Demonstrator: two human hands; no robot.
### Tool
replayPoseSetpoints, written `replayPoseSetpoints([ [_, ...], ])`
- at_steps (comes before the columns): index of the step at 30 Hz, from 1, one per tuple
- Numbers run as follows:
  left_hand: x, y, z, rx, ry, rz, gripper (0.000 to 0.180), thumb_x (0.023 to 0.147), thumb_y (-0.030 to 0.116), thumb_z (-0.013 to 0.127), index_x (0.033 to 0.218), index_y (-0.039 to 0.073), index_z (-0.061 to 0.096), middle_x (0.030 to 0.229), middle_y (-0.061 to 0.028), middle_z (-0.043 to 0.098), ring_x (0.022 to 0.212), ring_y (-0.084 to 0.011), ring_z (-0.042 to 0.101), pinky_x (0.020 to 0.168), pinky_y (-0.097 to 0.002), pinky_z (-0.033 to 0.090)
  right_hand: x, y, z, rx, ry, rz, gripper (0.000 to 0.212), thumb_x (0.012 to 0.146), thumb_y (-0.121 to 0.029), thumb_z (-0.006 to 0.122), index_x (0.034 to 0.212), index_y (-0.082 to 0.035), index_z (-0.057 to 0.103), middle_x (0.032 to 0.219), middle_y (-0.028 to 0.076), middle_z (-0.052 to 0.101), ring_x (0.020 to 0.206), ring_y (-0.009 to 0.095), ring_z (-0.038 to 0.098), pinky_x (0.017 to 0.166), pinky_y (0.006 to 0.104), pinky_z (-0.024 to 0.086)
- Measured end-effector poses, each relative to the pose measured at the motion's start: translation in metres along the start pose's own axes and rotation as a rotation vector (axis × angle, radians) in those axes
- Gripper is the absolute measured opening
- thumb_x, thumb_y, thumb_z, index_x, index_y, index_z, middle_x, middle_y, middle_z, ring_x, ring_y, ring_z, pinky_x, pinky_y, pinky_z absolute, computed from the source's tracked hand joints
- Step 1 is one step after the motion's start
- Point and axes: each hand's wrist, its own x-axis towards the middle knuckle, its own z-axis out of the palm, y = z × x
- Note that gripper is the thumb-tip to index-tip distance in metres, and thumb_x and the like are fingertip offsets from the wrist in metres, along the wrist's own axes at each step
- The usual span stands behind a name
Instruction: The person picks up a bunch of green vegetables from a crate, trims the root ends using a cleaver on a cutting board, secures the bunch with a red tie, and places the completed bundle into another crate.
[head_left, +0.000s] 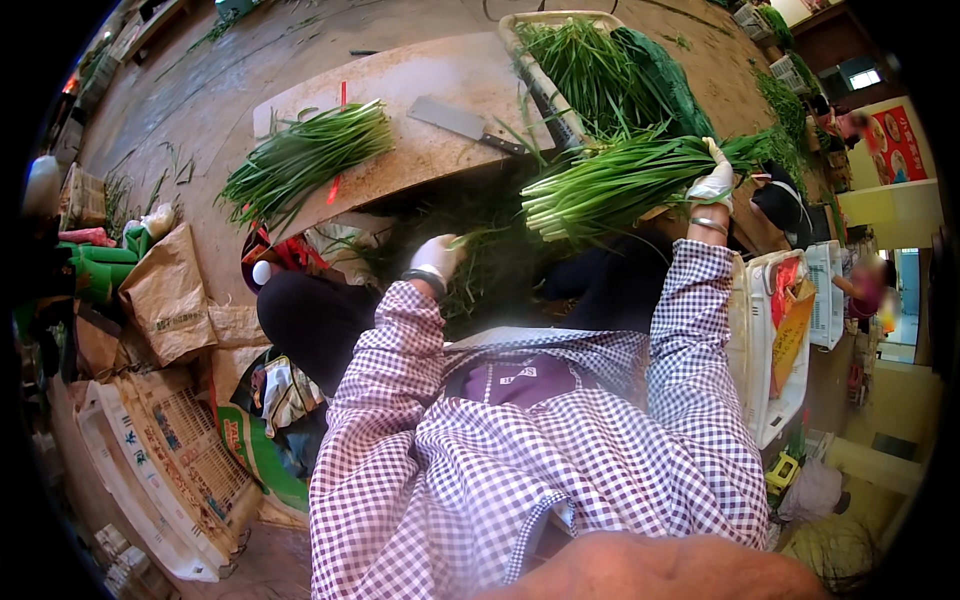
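Crate (545, 88) holding green leaves (580, 72), gripped bunch (625, 185) beside it

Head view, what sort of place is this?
Probably a vegetable-trimming area, perhaps at a market: a knife lies on a board, the right hand holds a green bundle, and a crate holds more greens.

- My right hand (712, 182) is gripping a bundle of green stalks (615, 190), whose leaves are hiding some of my fingers.
- That bundle is covering the near side of the crate (570, 16) beside the board's (450, 75) right edge.
- My left hand (437, 258) is hanging off the board's near edge; blur is masking my fingertips.
- Loose greens (485, 275) there are sinking into shadow.
- A distant person (868, 287) is blurring.
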Motion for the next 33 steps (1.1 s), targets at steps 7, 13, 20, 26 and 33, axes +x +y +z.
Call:
replayPoseSetpoints([
  [7, -0.026, 0.102, 0.045, -0.931, -0.442, -0.024, 0.033, 0.088, 0.045, 0.066, 0.113, 0.023, 0.063, 0.105, 0.0067, 0.064, 0.095, -0.0097, 0.054, 0.088, -0.0331, 0.038, -0.030, 0.020, 0.028, -0.045, 0.058, 0.028, 0.013, 0.087, -0.014, 0.068, 0.095, -0.004, 0.068, 0.093, 0.010, 0.069, 0.082, 0.026, 0.066, 0.081, 0.0408, 0.055],
  [13, -0.035, 0.126, 0.066, -1.015, -0.225, -0.092, 0.028, 0.087, 0.039, 0.068, 0.110, 0.023, 0.066, 0.104, 0.0073, 0.067, 0.093, -0.0088, 0.055, 0.081, -0.0287, 0.038, -0.028, 0.024, 0.032, -0.009, 0.009, -0.082, 0.010, 0.085, -0.008, 0.069, 0.093, -0.002, 0.068, 0.090, 0.010, 0.069, 0.080, 0.025, 0.066, 0.078, 0.0377, 0.056],
  [20, -0.027, 0.118, 0.076, -1.154, 0.034, -0.218, 0.015, 0.087, 0.023, 0.065, 0.101, 0.017, 0.065, 0.099, 0.0051, 0.066, 0.095, -0.0093, 0.057, 0.083, -0.0294, 0.040, -0.036, 0.029, 0.041, -0.037, 0.064, -0.092, 0.009, 0.084, -0.006, 0.070, 0.092, -0.001, 0.067, 0.090, 0.010, 0.069, 0.079, 0.024, 0.066, 0.078, 0.0370, 0.057],
  [26, -0.017, 0.079, 0.044, -0.707, 0.050, -0.037, 0.008, 0.084, 0.014, 0.064, 0.091, 0.010, 0.067, 0.082, 0.0037, 0.060, 0.076, -0.0084, 0.054, 0.069, -0.0228, 0.043, -0.024, 0.011, 0.025, -0.027, 0.058, -0.054, 0.011, 0.086, -0.015, 0.069, 0.092, -0.005, 0.068, 0.090, 0.009, 0.069, 0.079, 0.025, 0.066, 0.076, 0.0402, 0.056],
  [33, -0.048, 0.117, 0.072, -0.789, -0.093, 0.016, 0.036, 0.083, 0.011, 0.073, 0.117, 0.002, 0.065, 0.111, -0.0045, 0.067, 0.099, -0.0132, 0.061, 0.093, -0.0287, 0.046, -0.033, 0.015, 0.031, -0.029, 0.163, -0.070, 0.007, 0.086, -0.014, 0.068, 0.088, -0.007, 0.067, 0.089, 0.008, 0.068, 0.077, 0.025, 0.064, 0.075, 0.0409, 0.055],
])
